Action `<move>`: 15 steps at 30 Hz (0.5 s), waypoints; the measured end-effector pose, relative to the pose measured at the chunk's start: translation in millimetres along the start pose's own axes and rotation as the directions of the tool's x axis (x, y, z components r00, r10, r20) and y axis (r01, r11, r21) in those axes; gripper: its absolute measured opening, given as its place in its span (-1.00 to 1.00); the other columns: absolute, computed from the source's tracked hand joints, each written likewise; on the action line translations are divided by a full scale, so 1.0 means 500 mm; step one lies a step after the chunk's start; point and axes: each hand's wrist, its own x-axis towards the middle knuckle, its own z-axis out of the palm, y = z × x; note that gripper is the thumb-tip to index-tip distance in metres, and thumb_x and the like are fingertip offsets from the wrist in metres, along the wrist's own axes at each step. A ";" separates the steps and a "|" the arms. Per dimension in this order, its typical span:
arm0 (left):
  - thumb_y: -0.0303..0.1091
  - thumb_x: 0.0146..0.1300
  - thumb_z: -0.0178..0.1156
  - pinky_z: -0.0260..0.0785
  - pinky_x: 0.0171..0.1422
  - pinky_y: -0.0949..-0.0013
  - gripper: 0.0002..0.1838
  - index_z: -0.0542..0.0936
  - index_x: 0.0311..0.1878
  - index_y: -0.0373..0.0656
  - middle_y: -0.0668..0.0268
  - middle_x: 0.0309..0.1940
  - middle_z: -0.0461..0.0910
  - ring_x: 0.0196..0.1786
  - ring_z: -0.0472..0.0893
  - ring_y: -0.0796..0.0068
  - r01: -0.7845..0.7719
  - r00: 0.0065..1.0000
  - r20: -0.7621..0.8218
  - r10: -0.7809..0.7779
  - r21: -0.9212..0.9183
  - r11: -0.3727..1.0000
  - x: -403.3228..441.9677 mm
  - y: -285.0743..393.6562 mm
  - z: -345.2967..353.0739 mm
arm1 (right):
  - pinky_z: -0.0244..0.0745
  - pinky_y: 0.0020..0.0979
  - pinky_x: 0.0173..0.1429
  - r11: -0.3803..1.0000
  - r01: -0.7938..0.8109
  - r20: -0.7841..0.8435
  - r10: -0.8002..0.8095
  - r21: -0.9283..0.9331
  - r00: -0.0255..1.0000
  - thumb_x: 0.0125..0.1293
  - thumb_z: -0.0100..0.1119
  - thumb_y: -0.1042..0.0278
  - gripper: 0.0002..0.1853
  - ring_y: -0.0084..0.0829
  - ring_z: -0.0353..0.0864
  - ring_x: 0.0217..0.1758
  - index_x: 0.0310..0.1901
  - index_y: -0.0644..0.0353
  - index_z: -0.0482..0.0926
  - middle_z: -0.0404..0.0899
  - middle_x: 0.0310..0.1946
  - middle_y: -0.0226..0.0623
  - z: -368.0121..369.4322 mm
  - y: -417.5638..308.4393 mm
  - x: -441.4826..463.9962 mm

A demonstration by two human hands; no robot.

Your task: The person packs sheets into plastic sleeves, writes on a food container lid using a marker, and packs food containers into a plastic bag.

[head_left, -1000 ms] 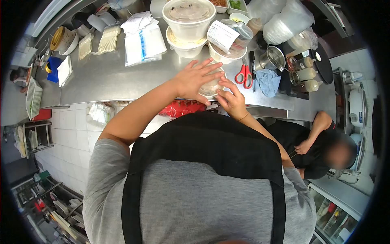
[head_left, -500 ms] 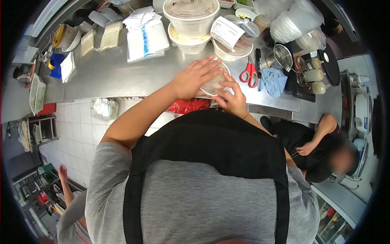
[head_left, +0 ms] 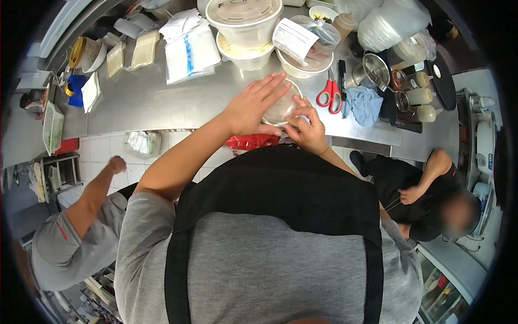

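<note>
A round bowl with a clear lid sits at the front edge of the steel counter, under both hands. My left hand is open, its fingers stretched across the left part of the lid, the thumb near the front rim. On the right side of the bowl my right hand is closed, with bent fingers on the lid and rim. The lid's left part is hidden by my left hand. Just behind stand stacked lidded tubs and another lidded bowl with a printed receipt on it.
Red-handled scissors, a black marker and a blue cloth lie to the right, near squeeze bottles. White bags lie left. One person is at left behind me, another at right.
My hands stay on the lid; my left thumb now shows spread along the front rim. The person at left has come forward into fuller view. The camera view has shifted slightly.
</note>
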 end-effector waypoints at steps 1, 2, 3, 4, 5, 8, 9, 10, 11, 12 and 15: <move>0.24 -0.05 0.33 -0.02 0.49 0.04 0.14 -0.01 0.50 -0.05 0.14 0.51 -0.09 0.52 0.00 0.06 0.007 1.000 -0.006 -0.007 0.008 1.000 0.003 -0.001 0.002 | 0.36 0.01 0.32 1.000 -0.001 -0.012 0.001 0.016 1.000 -0.10 0.45 0.48 -0.76 -0.05 0.47 0.23 -0.35 0.14 0.60 0.46 -0.20 -0.27 0.000 0.003 -0.001; 0.25 -0.06 0.33 -0.02 0.49 0.04 0.15 -0.01 0.50 -0.05 0.14 0.51 -0.09 0.52 0.00 0.05 0.018 1.000 -0.013 -0.018 0.013 1.000 0.002 0.001 0.005 | 0.35 0.00 0.33 0.999 -0.002 -0.020 0.002 0.033 1.000 -0.09 0.45 0.48 -0.76 -0.05 0.46 0.24 -0.34 0.14 0.60 0.46 -0.20 -0.27 0.001 0.003 -0.002; 0.26 -0.07 0.33 -0.02 0.49 0.04 0.15 -0.01 0.50 -0.06 0.14 0.51 -0.09 0.52 0.00 0.05 0.032 0.999 -0.020 -0.032 0.018 0.999 0.000 0.003 0.007 | 0.35 0.00 0.33 0.999 -0.003 -0.026 0.005 0.053 1.000 -0.09 0.46 0.48 -0.76 -0.05 0.45 0.26 -0.34 0.14 0.61 0.46 -0.19 -0.27 0.000 0.000 -0.004; 0.26 -0.07 0.33 -0.02 0.49 0.04 0.15 -0.01 0.50 -0.06 0.14 0.51 -0.09 0.52 0.00 0.04 0.045 0.999 -0.012 -0.045 0.013 0.999 0.000 0.005 0.007 | 0.35 0.00 0.33 0.997 -0.017 -0.018 0.019 0.081 1.000 -0.10 0.46 0.47 -0.75 -0.05 0.45 0.26 -0.34 0.14 0.61 0.46 -0.20 -0.28 -0.003 -0.004 -0.005; 0.26 -0.07 0.33 -0.01 0.49 0.04 0.16 -0.01 0.50 -0.06 0.14 0.51 -0.08 0.51 0.00 0.04 0.059 0.998 -0.005 -0.059 0.010 0.998 -0.001 0.007 0.007 | 0.35 -0.01 0.34 0.994 -0.030 -0.010 0.031 0.109 0.999 -0.10 0.47 0.46 -0.74 -0.05 0.45 0.26 -0.33 0.14 0.61 0.46 -0.20 -0.28 -0.008 -0.008 -0.003; 0.24 -0.07 0.34 0.00 0.48 0.03 0.14 0.00 0.49 -0.06 0.14 0.51 -0.08 0.51 0.00 0.02 0.049 0.998 0.035 -0.050 0.021 0.999 0.003 0.008 -0.006 | 0.40 -0.04 0.30 0.995 -0.008 -0.003 0.008 0.095 1.000 -0.14 0.51 0.41 -0.71 -0.06 0.47 0.23 -0.34 0.13 0.61 0.45 -0.21 -0.27 -0.012 -0.003 0.000; 0.23 -0.06 0.34 0.00 0.48 0.03 0.14 0.01 0.49 -0.06 0.15 0.51 -0.08 0.51 0.00 0.02 0.039 0.998 0.051 -0.040 0.024 0.999 0.004 0.010 -0.008 | 0.42 -0.06 0.28 0.997 0.007 0.000 -0.007 0.075 1.000 -0.16 0.52 0.39 -0.70 -0.06 0.48 0.22 -0.35 0.12 0.61 0.45 -0.21 -0.27 -0.012 0.000 -0.001; 0.21 -0.06 0.35 0.00 0.48 0.03 0.13 0.01 0.49 -0.06 0.15 0.51 -0.08 0.51 0.00 0.02 0.037 0.997 0.065 -0.040 0.043 0.998 0.004 0.010 -0.007 | 0.45 -0.08 0.24 0.998 0.000 -0.019 0.001 0.062 1.000 -0.17 0.53 0.39 -0.69 -0.06 0.49 0.20 -0.36 0.12 0.60 0.45 -0.22 -0.27 -0.007 0.002 -0.004; 0.20 -0.06 0.36 0.01 0.48 0.03 0.13 0.01 0.49 -0.06 0.15 0.51 -0.08 0.51 0.00 0.02 0.036 0.996 0.075 -0.041 0.065 0.997 0.005 0.008 -0.006 | 0.48 -0.10 0.21 0.999 -0.003 -0.039 0.005 0.050 0.999 -0.18 0.53 0.38 -0.69 -0.06 0.50 0.19 -0.36 0.13 0.60 0.45 -0.22 -0.27 0.005 0.006 -0.006; 0.18 -0.05 0.36 0.01 0.48 0.03 0.12 0.01 0.49 -0.06 0.15 0.51 -0.09 0.51 0.00 0.03 0.036 0.995 0.085 -0.043 0.089 0.995 0.004 0.006 -0.006 | 0.50 -0.12 0.18 0.999 -0.004 -0.060 0.007 0.039 0.998 -0.19 0.54 0.38 -0.68 -0.06 0.51 0.17 -0.37 0.13 0.59 0.45 -0.23 -0.27 0.014 0.009 -0.006; 0.13 -0.06 0.39 0.03 0.47 0.03 0.11 0.02 0.49 -0.05 0.15 0.51 -0.09 0.51 0.00 0.04 0.032 0.997 0.067 -0.039 0.103 0.994 0.004 0.005 0.000 | 0.54 -0.15 0.11 1.000 -0.005 -0.069 0.005 0.006 0.998 -0.20 0.51 0.42 -0.70 -0.07 0.53 0.14 -0.38 0.14 0.58 0.44 -0.24 -0.26 0.020 0.015 -0.008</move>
